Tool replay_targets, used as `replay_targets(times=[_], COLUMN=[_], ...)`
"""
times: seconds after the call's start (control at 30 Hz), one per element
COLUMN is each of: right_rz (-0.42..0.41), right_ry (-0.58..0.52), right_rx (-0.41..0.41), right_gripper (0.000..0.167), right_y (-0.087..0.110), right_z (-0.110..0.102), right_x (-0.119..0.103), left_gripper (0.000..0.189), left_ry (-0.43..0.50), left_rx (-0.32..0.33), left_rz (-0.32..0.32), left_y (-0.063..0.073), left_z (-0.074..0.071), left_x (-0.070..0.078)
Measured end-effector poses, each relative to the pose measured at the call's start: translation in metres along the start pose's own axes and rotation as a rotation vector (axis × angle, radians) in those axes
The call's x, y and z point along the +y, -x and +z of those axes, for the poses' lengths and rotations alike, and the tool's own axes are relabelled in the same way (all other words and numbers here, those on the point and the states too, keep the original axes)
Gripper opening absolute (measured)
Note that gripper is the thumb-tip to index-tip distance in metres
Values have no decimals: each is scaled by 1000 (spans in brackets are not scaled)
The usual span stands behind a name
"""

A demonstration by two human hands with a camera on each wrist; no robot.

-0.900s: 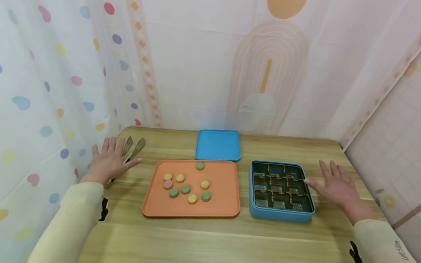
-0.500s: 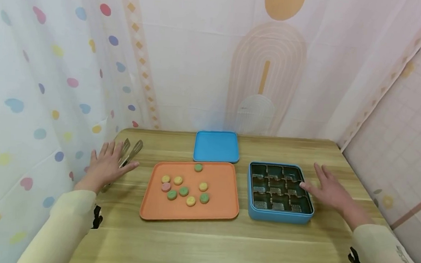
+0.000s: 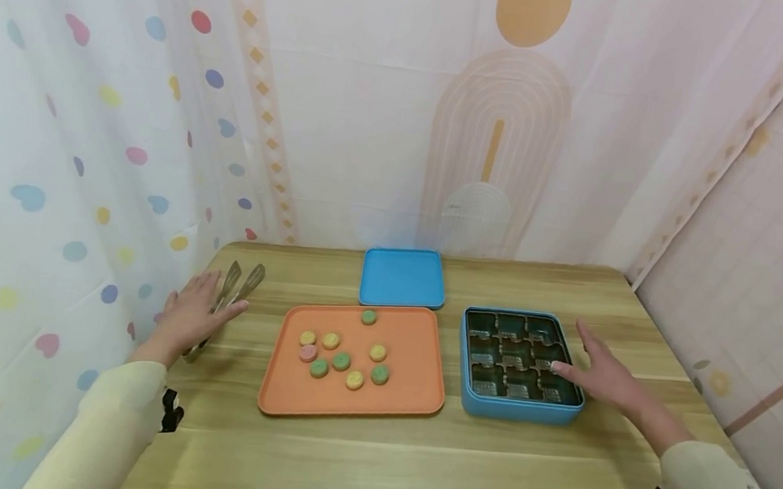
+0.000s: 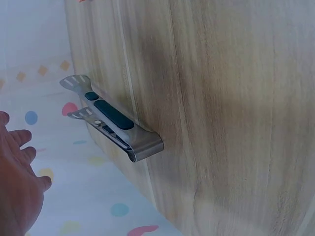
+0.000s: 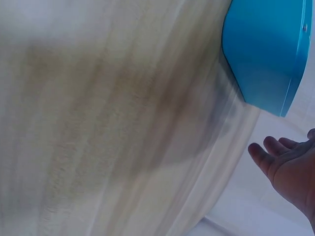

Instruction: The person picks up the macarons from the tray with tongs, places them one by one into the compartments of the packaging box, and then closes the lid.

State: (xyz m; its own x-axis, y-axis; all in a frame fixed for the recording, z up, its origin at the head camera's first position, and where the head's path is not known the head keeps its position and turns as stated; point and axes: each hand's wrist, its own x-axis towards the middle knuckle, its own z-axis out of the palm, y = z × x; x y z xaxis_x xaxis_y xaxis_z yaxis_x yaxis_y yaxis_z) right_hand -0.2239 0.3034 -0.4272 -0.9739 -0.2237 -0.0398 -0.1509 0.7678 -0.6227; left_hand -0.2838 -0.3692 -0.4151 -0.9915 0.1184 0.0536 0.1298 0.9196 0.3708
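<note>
Left hand (image 3: 187, 317) empty, thumb wide of fingers, metal tongs (image 4: 115, 115) below that gap, probably light, springy, slick, best squeezed mid-arm; right hand (image 3: 603, 374) likewise wide, empty, near blue tin (image 3: 519, 410).

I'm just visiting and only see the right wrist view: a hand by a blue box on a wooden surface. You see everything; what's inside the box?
Observer: From the head view, a dark nine-compartment insert sits inside the blue box.
Visitor: Neat! What's the other hand near?
Observer: The left hand is near some metal tongs.
Visitor: Anything that looks like a snack?
Observer: Perhaps: an orange tray holds nine small round pieces, four yellow, four green and one pink, though I can't tell whether they're edible.
</note>
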Motion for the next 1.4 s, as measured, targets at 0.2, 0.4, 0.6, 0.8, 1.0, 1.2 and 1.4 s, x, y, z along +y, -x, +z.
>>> replay_targets(times=[0.2, 0.4, 0.6, 0.8, 1.0, 1.2, 1.4], right_rz=[-3, -3, -3, 4, 17, 28, 45], right_ry=[-55, -95, -93, -93, -87, -103, -130], right_rx=[-18, -20, -5, 6, 7, 1, 6], right_gripper=[105, 106, 108, 110, 111, 111, 111], right_y=[7, 13, 20, 25, 26, 26, 26], right_z=[6, 14, 20, 27, 30, 31, 31], right_x=[1, 4, 4, 4, 3, 3, 4], left_gripper=[100, 98, 97, 97, 95, 93, 97], left_ry=[51, 62, 74, 108, 175, 230, 271], left_rx=[5, 4, 11, -16, -33, -48, -66], left_rz=[-14, -15, -9, -25, -47, -96, -168], left_y=[2, 3, 6, 12, 19, 24, 23], left_z=[-3, -1, -3, -3, -1, 0, 1], left_x=[-2, -7, -10, -12, -15, -22, -30])
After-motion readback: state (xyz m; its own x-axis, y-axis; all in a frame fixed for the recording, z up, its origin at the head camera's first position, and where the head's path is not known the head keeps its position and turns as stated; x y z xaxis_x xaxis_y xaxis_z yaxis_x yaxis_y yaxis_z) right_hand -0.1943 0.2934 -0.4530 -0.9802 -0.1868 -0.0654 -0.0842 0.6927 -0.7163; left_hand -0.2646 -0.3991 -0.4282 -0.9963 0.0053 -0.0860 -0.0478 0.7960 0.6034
